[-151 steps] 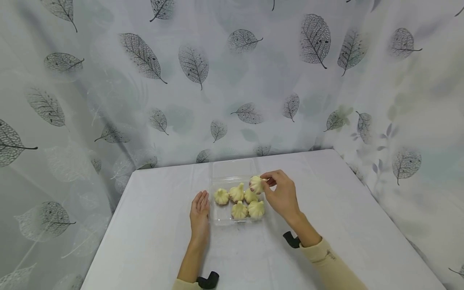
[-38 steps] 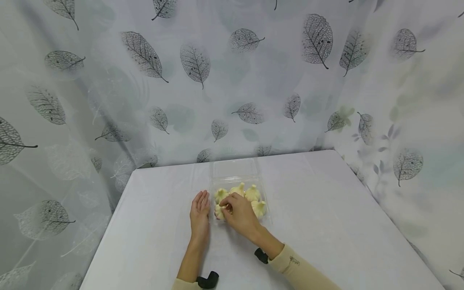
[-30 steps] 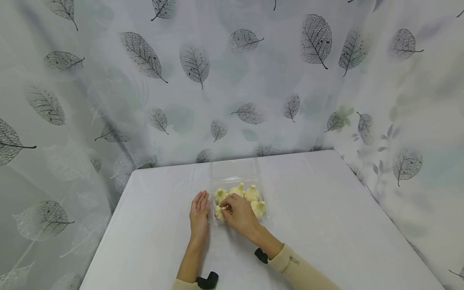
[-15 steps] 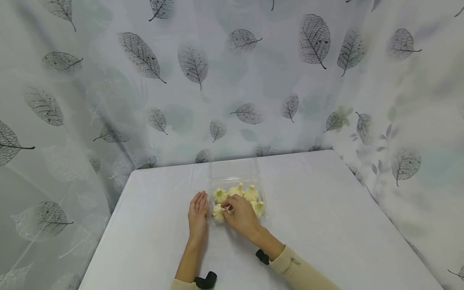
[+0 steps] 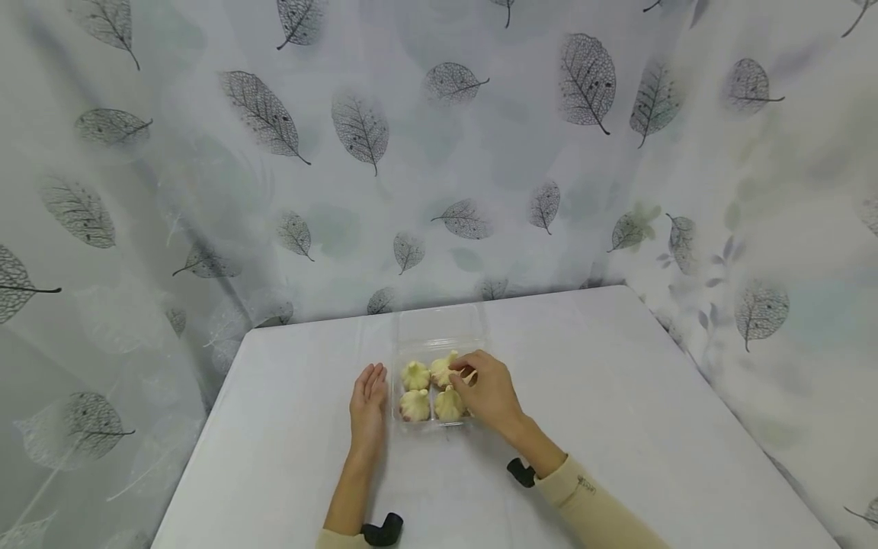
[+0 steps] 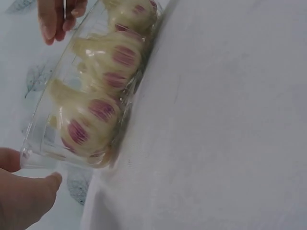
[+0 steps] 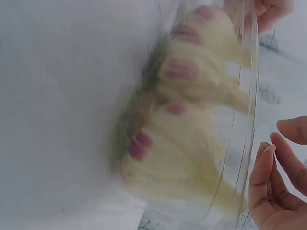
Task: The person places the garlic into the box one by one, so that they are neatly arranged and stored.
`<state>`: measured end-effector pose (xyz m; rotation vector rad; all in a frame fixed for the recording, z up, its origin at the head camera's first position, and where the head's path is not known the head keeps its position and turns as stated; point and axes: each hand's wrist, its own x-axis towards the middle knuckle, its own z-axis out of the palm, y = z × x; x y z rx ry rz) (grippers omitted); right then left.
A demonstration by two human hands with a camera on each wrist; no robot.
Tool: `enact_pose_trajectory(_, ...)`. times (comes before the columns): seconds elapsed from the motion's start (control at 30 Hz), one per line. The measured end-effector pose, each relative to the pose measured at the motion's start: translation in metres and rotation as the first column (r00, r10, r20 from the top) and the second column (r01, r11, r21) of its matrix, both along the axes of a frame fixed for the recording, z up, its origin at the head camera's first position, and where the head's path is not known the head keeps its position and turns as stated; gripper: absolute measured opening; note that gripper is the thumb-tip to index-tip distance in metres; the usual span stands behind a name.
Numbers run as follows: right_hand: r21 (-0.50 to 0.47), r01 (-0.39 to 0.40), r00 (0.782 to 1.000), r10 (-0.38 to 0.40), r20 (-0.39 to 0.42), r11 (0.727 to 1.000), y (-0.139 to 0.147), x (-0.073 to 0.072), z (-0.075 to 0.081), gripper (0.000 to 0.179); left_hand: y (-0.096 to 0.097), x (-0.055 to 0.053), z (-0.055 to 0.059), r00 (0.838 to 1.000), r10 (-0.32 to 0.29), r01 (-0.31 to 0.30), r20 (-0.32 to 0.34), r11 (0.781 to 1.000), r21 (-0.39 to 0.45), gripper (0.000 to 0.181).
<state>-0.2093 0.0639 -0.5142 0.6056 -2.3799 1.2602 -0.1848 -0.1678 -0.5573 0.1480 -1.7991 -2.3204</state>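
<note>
A clear plastic box holds several cream garlic bulbs in two rows, purple patches low on their sides. My left hand rests along the box's left wall, fingers straight; in the left wrist view its thumb is near the box corner. My right hand is over the right part of the box, partly hiding the bulbs there. In the right wrist view, its loosely bent fingers are beside the rim with nothing between them and the thumb. Blurred garlic bulbs show through the wall.
The box's clear lid lies folded back towards the table's far edge. A white cloth covers the table. Leaf-print curtains hang behind and at both sides. Black wrist mounts sit below the hands.
Five seconds ago my right hand held a garlic bulb over the back right; later it was at the front-left bulb. Now it has moved right and back, that bulb left in the box. Left hand stays.
</note>
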Motion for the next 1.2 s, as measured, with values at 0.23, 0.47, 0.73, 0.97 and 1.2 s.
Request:
enact_pose_trajectory(0.23,-0.056,0.078,0.997,-0.077,0.026,0.995,0.022,-0.025,-0.001,0.023,-0.007,-0.015,0.009,0.999,-0.034,0.037,0.032,0.995,-0.093,0.055)
enact_pose_trajectory(0.47,0.027,0.093,0.972,-0.097,0.216,0.995,0.043,-0.047,0.001,0.053,-0.014,-0.031,0.016,0.997,-0.053,0.062,0.049,0.978,-0.199,0.055)
enact_pose_trajectory(0.73,-0.034,0.103,0.910,-0.080,0.406,0.994,0.059,-0.073,-0.010,0.062,-0.009,-0.055,0.013,0.996,-0.053,0.066,0.069,0.976,-0.209,0.055)
enact_pose_trajectory(0.97,-0.224,0.052,0.828,0.083,0.554,0.973,0.066,-0.092,-0.026,0.066,-0.004,-0.072,0.008,0.993,-0.070,0.079,0.094,0.992,-0.099,0.058)
enact_pose_trajectory(1.2,-0.302,0.024,0.793,0.166,0.586,0.953,0.064,-0.098,-0.034,0.057,-0.001,-0.079,0.006,0.990,-0.094,0.094,0.109,0.996,0.002,0.058)
